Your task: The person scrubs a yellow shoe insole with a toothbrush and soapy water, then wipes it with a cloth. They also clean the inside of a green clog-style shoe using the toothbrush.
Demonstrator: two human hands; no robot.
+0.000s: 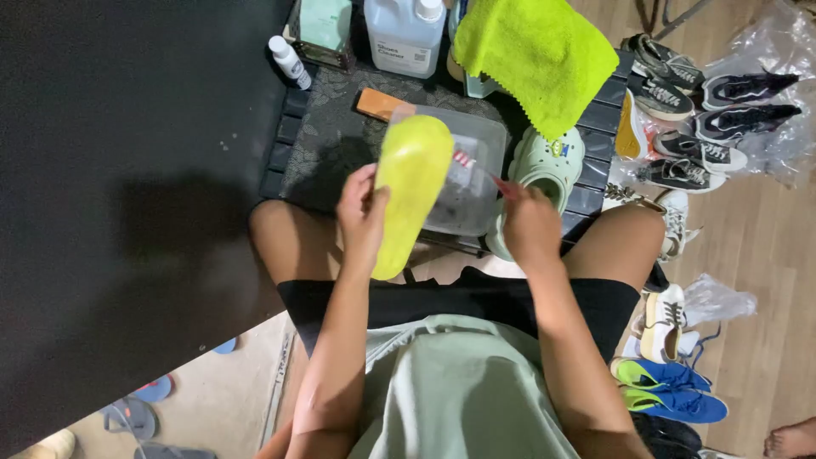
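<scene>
We gripped the yellow-green rubber slipper [411, 191] firmly in left-hand fingers [361, 217], right hand [529, 225] clamped on a thin red-handled brush [484, 174], best dipped sparingly over the clear plastic tub [467, 183].

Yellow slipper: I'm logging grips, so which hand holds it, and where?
The left hand holds the yellow slipper by its lower side edge. The right hand holds a brush by its handle.
</scene>
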